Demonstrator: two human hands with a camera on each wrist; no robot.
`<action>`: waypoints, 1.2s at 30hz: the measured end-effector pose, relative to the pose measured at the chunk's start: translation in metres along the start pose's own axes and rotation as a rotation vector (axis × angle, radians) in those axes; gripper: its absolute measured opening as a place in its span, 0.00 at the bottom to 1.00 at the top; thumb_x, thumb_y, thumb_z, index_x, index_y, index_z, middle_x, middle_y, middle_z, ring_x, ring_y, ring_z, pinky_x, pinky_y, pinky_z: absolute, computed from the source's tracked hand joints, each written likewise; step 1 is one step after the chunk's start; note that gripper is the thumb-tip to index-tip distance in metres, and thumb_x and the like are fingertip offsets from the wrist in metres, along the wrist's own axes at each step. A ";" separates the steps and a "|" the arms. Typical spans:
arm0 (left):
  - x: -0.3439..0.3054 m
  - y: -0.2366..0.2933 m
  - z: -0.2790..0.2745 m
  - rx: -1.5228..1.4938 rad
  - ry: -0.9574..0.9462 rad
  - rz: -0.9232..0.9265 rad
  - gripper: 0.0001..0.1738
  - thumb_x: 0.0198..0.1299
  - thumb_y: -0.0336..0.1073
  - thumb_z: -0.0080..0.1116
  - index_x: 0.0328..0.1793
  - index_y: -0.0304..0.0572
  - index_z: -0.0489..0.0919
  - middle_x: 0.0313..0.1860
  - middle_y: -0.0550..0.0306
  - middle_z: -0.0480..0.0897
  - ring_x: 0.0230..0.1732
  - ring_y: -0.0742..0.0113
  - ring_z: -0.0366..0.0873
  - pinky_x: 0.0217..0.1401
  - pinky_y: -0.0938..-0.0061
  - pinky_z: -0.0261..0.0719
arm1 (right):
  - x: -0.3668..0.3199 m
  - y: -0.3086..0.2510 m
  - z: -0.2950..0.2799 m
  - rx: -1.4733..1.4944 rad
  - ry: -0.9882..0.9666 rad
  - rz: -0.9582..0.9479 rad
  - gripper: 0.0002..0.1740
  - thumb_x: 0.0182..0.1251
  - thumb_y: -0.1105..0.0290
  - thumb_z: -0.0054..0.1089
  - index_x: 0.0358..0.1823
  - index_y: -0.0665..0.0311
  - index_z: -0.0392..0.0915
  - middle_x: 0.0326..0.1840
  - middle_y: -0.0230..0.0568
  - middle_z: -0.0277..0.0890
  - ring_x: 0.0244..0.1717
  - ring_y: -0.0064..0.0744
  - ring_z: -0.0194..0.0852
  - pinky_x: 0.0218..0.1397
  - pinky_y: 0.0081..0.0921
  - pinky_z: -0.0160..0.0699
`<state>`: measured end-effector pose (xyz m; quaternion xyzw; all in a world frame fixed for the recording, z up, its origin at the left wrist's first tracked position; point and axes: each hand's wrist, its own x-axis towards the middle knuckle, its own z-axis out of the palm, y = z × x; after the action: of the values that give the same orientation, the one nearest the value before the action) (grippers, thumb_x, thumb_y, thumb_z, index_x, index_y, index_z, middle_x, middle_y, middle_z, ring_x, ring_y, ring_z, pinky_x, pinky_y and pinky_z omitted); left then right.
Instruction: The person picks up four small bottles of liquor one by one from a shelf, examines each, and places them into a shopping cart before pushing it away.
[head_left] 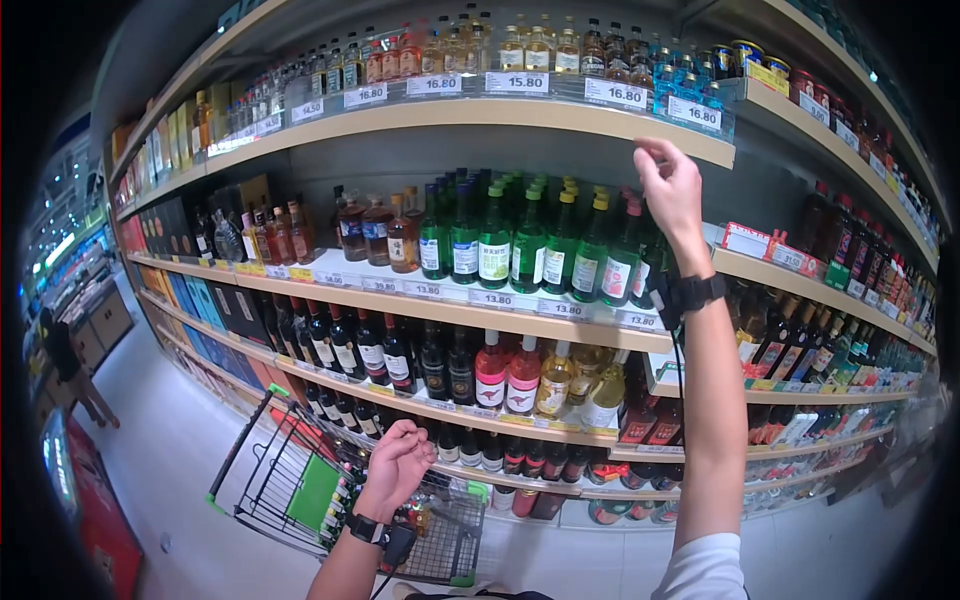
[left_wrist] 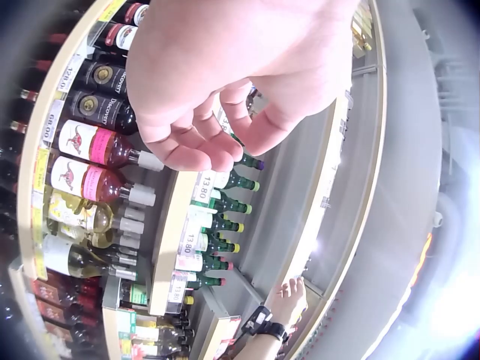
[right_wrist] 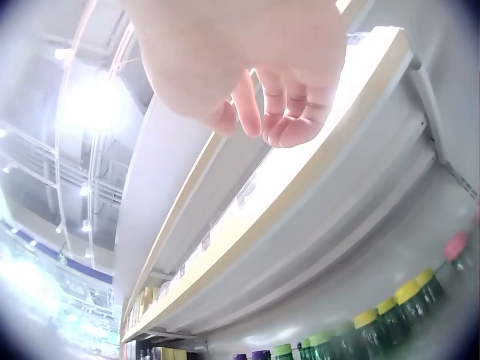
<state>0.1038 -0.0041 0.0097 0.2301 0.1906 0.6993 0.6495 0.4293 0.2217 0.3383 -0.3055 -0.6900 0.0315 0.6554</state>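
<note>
Hidden parts first. The right hand [head_left: 668,190] is raised to the front edge of the upper shelf [head_left: 480,118], near its right end. The head view cannot settle whether the fingertips touch that edge. In the right wrist view the palm fills the top of the frame and is cut off. The fingers are loosely curled with the thumb apart and nothing between them: a slack, empty hand.

The left hand [head_left: 397,468] hangs low over the near rim of the cart [head_left: 262,478], its back toward me and its fingers bent loosely inward. The left wrist view shows that the curl holds nothing. Contact with the rim: cannot tell, since the hand covers it. The cart's contents are small and blurred; only a green panel and some coloured bits can be made out.

Materials. The upper shelf is a pale, flat board with a clear plastic strip along its front carrying white price tags [head_left: 516,82]; its underside is smooth and grey. Just below the right hand stand green bottles [head_left: 495,240] of glass, slim-necked, with green, yellow and pink caps, crowded along the next shelf's front edge. Lower down are dark wine bottles [head_left: 345,345], with two pink-labelled ones beside them. The cart is black wire mesh with green trim at the corners and stands on a pale glossy floor [head_left: 170,440] beside the lowest shelf. A black strap [head_left: 697,292] circles each wrist.
</note>
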 end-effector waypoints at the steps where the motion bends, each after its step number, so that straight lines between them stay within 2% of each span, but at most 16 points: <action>1: 0.000 -0.001 0.000 -0.011 -0.005 0.004 0.08 0.65 0.23 0.50 0.47 0.44 0.74 0.40 0.56 0.77 0.40 0.64 0.76 0.48 0.69 0.75 | 0.013 0.002 0.002 -0.024 0.009 -0.054 0.15 0.67 0.65 0.62 0.51 0.64 0.84 0.38 0.42 0.86 0.34 0.24 0.81 0.42 0.24 0.80; 4: -0.001 0.004 0.003 -0.015 -0.020 0.023 0.08 0.65 0.23 0.50 0.47 0.44 0.74 0.41 0.55 0.77 0.41 0.63 0.76 0.48 0.68 0.75 | 0.055 -0.001 0.001 -0.146 0.025 -0.181 0.17 0.67 0.62 0.61 0.52 0.63 0.83 0.42 0.46 0.86 0.42 0.35 0.85 0.48 0.30 0.81; 5: -0.002 0.004 0.004 -0.013 -0.021 0.029 0.08 0.65 0.23 0.50 0.47 0.44 0.74 0.41 0.55 0.77 0.41 0.63 0.76 0.48 0.68 0.75 | 0.065 -0.008 0.001 -0.185 0.040 -0.211 0.17 0.66 0.64 0.61 0.53 0.62 0.83 0.44 0.48 0.86 0.45 0.42 0.85 0.51 0.34 0.81; 11: -0.012 0.003 0.005 -0.034 0.026 0.047 0.07 0.64 0.24 0.52 0.46 0.44 0.74 0.40 0.56 0.77 0.38 0.65 0.74 0.46 0.68 0.75 | 0.139 -0.010 0.017 -0.429 0.031 -0.431 0.22 0.63 0.69 0.58 0.59 0.59 0.81 0.53 0.52 0.82 0.55 0.52 0.80 0.63 0.40 0.76; 14: -0.016 0.000 0.007 -0.073 0.052 0.039 0.07 0.63 0.24 0.52 0.45 0.44 0.74 0.39 0.56 0.77 0.37 0.65 0.73 0.46 0.68 0.75 | 0.154 -0.024 0.027 -0.662 0.043 -0.306 0.23 0.63 0.67 0.59 0.61 0.57 0.80 0.61 0.50 0.77 0.62 0.55 0.75 0.68 0.44 0.72; 15: -0.018 -0.002 0.005 -0.090 0.058 0.031 0.07 0.63 0.24 0.52 0.44 0.44 0.74 0.39 0.56 0.77 0.36 0.65 0.73 0.46 0.68 0.75 | 0.155 -0.025 0.033 -0.741 0.105 -0.269 0.21 0.65 0.64 0.59 0.60 0.55 0.81 0.65 0.45 0.74 0.65 0.59 0.69 0.68 0.49 0.70; 19: -0.024 -0.005 -0.012 -0.098 0.018 0.032 0.08 0.63 0.26 0.51 0.47 0.43 0.74 0.42 0.54 0.78 0.42 0.62 0.76 0.49 0.66 0.76 | 0.168 -0.027 0.033 -0.988 -0.020 -0.217 0.17 0.71 0.60 0.56 0.56 0.54 0.82 0.65 0.42 0.74 0.64 0.59 0.66 0.65 0.53 0.69; 22: -0.028 -0.002 -0.016 -0.095 0.018 0.038 0.08 0.63 0.27 0.52 0.48 0.43 0.74 0.42 0.54 0.78 0.42 0.62 0.76 0.49 0.65 0.76 | 0.169 -0.023 0.031 -1.003 -0.051 -0.235 0.18 0.70 0.57 0.59 0.56 0.54 0.82 0.62 0.42 0.77 0.65 0.59 0.66 0.65 0.52 0.69; 28: -0.031 -0.004 -0.009 -0.078 0.032 0.031 0.07 0.65 0.30 0.53 0.48 0.43 0.75 0.41 0.55 0.77 0.42 0.62 0.76 0.50 0.66 0.76 | 0.170 -0.013 0.029 -0.710 -0.007 -0.227 0.21 0.65 0.58 0.67 0.57 0.57 0.80 0.54 0.43 0.84 0.63 0.53 0.73 0.63 0.45 0.73; 34: -0.031 -0.005 -0.007 -0.084 -0.009 0.010 0.07 0.65 0.31 0.53 0.49 0.44 0.75 0.41 0.56 0.77 0.42 0.62 0.76 0.50 0.67 0.75 | 0.187 -0.001 0.034 -0.477 0.003 -0.150 0.23 0.61 0.63 0.70 0.58 0.58 0.81 0.55 0.46 0.84 0.58 0.46 0.81 0.62 0.38 0.77; 36: -0.033 -0.004 0.006 -0.042 0.034 0.023 0.07 0.63 0.33 0.55 0.47 0.44 0.74 0.39 0.57 0.75 0.39 0.64 0.72 0.48 0.68 0.74 | 0.185 -0.002 0.032 -0.396 -0.008 -0.192 0.21 0.61 0.64 0.70 0.56 0.58 0.83 0.53 0.47 0.85 0.56 0.45 0.83 0.61 0.36 0.79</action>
<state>0.1118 -0.0367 0.0100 0.2069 0.1842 0.7143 0.6427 0.4071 0.3172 0.4986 -0.3612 -0.7112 -0.1659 0.5798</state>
